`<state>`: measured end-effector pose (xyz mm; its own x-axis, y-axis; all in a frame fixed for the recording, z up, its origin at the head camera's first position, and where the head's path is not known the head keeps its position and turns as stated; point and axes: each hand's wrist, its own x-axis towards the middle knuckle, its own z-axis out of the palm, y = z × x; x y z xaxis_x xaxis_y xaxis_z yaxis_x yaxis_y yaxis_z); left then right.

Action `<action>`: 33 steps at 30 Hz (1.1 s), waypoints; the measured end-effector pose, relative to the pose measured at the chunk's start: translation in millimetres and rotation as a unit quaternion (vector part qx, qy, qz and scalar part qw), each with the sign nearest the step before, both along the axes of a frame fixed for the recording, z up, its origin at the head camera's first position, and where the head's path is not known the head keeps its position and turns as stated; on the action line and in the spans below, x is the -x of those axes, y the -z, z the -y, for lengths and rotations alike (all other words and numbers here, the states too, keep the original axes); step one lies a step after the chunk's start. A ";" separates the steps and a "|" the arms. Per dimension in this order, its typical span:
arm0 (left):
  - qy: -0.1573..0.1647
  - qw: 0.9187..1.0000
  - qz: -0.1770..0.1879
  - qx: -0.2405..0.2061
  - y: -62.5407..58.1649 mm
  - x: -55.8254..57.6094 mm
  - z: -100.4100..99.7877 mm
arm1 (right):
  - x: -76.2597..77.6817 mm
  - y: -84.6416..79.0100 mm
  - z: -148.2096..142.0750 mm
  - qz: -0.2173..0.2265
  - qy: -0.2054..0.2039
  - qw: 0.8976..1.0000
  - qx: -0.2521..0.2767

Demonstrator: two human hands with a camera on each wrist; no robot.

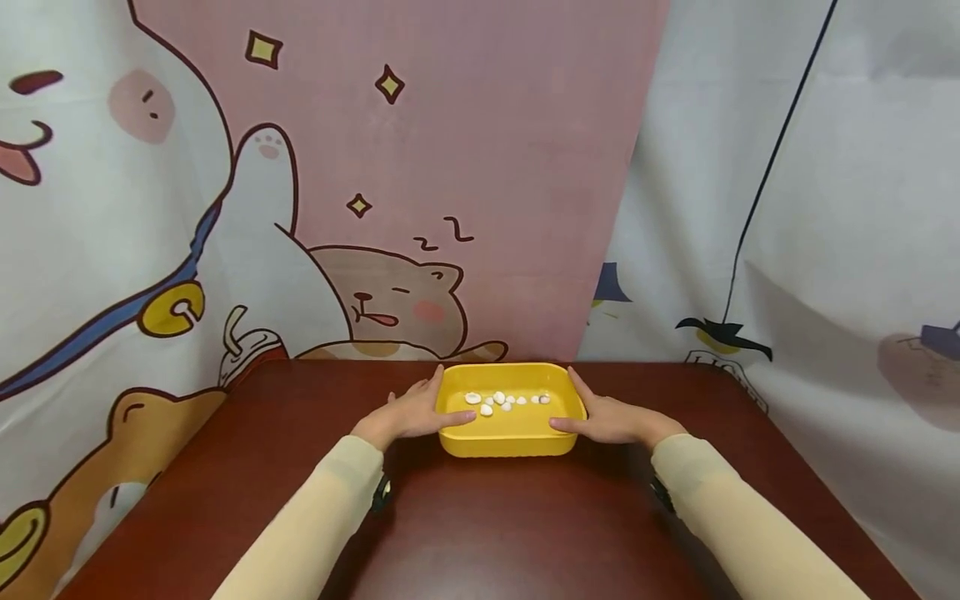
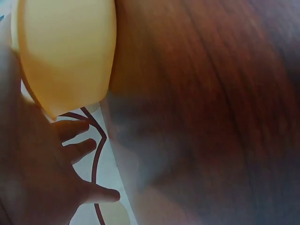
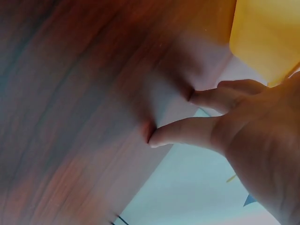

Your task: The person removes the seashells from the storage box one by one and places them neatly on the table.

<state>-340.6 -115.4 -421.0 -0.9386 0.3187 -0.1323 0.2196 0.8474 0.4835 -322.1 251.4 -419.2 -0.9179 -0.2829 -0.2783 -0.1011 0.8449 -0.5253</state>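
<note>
A yellow rectangular tray (image 1: 506, 447) sits at the far edge of the table, with several small white pebble-like pieces (image 1: 499, 398) scattered in it. My left hand (image 1: 411, 412) holds its left end, thumb over the rim and index finger along the side. At the opposite end my right hand (image 1: 613, 419) holds it likewise, thumb over the rim. In the left wrist view the other fingers (image 2: 79, 151) are spread beside the tray's wall (image 2: 70, 56). The right wrist view shows fingers (image 3: 187, 131) extended low by the table, near the tray's corner (image 3: 267, 37).
The dark red-brown wooden table (image 1: 502, 533) stretches from the tray toward me. Behind its far edge hangs a pink and white cloth (image 1: 525, 167) with cartoon animals. More pale cloth (image 1: 847, 250) hangs along the right side.
</note>
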 end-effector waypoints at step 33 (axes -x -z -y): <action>0.080 0.985 0.116 -0.099 1.2 14.4 8.8 | -2.9 4.4 2.7 -0.006 -0.001 1.000 -0.013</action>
